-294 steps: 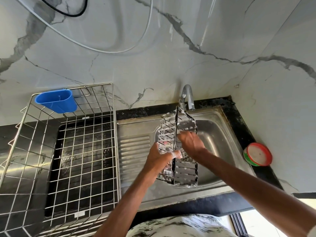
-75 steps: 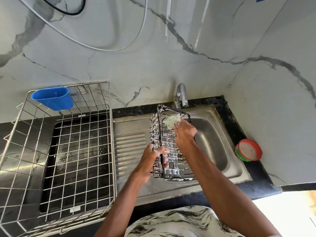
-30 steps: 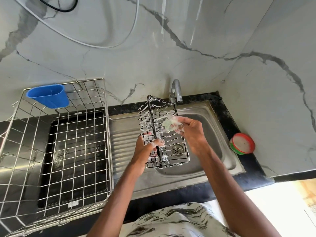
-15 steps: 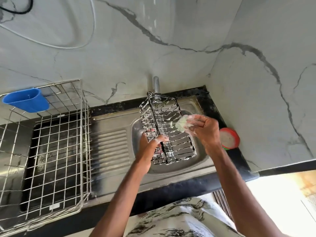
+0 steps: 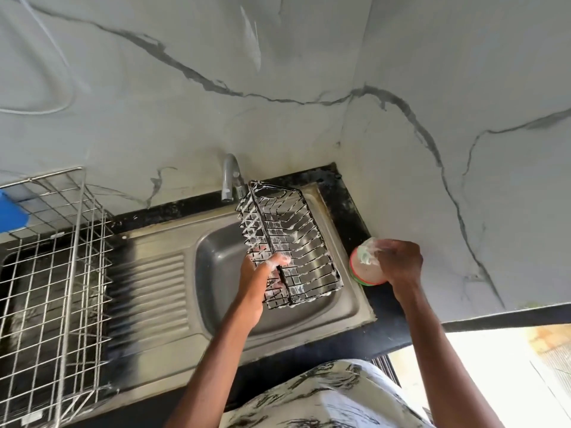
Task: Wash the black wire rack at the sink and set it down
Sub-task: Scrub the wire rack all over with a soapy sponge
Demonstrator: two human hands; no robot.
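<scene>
Left hand (image 5: 256,282) gripped the soapy black wire rack (image 5: 296,242), its long axis toward the grey tap (image 5: 229,180); right hand (image 5: 400,264) clutched a foamy pad (image 5: 367,254) at the right edge of the black counter (image 5: 350,206).

Marble-veined wall (image 5: 278,57), black countertop (image 5: 349,196)

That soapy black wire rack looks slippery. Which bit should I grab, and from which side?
On the black wire rack, probably the thick bar running its length, at the near end, coming from the near left, as the left hand does. It hangs tilted over the sink, and fingers can hook through the gaps round that bar; the thin cross wires are foamy.
</scene>
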